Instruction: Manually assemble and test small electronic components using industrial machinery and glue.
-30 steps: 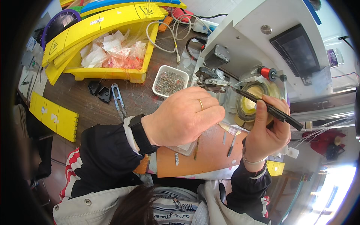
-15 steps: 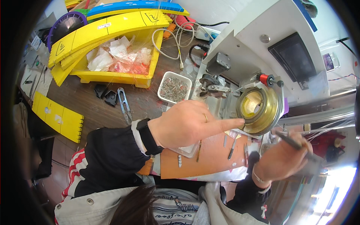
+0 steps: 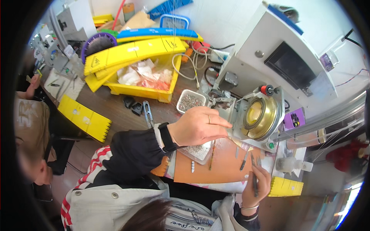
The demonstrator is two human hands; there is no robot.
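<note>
"Which way does the dark tool point?"
"Away from the wearer, its long axis running beside the right edge of the orange mat."
"And the grip?"
"The right hand is closed round it, the far end sticking out. The left hand, at the mat's far edge, has bent fingers; I can't tell if they pinch anything."
"Surroundings?"
"Brown tabletop left of the mat, brass wheel beyond its far right."
</note>
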